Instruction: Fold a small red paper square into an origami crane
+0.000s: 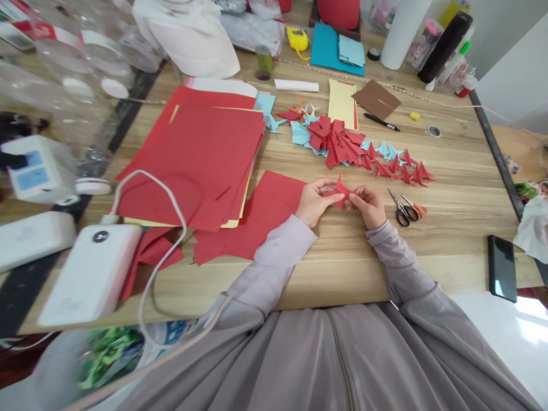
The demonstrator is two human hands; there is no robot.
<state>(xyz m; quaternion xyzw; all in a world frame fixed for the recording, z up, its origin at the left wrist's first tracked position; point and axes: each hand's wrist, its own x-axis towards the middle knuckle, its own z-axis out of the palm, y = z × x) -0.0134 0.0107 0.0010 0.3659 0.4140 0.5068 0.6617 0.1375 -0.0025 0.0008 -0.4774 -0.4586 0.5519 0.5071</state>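
Note:
Between my two hands is a red folded paper star (341,188) with pointed arms, held just above the wooden table. My left hand (315,201) pinches its left side between thumb and fingers. On the right side, the fingertips of my right hand (367,204) close on another point of it. Beyond the hands lies a heap of red folded paper pieces (336,140), with light blue ones (389,151) mixed in and a row of small red stars (402,168) trailing right. A red paper sheet (274,211) lies beside my left hand.
Black-handled scissors (405,212) and an orange-handled pair (419,210) lie right of my right hand. A stack of red sheets (205,160) covers the left. A white power bank (92,274) with a cable sits at front left; a phone (502,268) rests at the right edge.

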